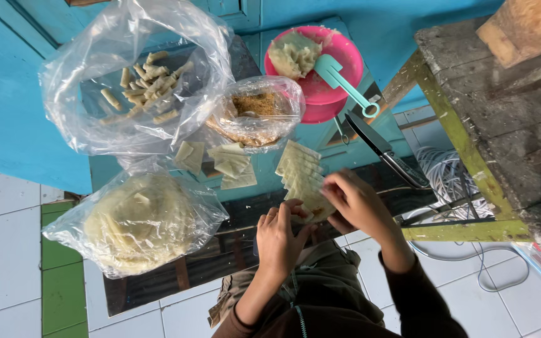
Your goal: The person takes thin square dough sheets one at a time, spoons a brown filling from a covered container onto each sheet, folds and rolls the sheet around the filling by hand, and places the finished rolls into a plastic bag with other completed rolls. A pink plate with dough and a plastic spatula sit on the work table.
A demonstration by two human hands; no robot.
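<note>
A row of pale square wrappers (298,169) lies overlapped on the dark glass table top (245,216). My right hand (358,203) rests on the near end of that row, fingers curled over a wrapper. Close beside it, my left hand (280,235) pinches the near edge of the same wrapper. A few more cut wrappers (230,164) lie spread just left of the row. Whether filling sits on the wrapper under my fingers is hidden.
A clear bag of finished rolls (148,84) stands at the back left, a bag of stacked round sheets (139,222) at the front left. A bagged bowl of brown filling (257,109), a pink bowl (339,59) with teal scraper (344,82), and a black knife (384,151) lie behind. A worn wooden bench (483,119) stands right.
</note>
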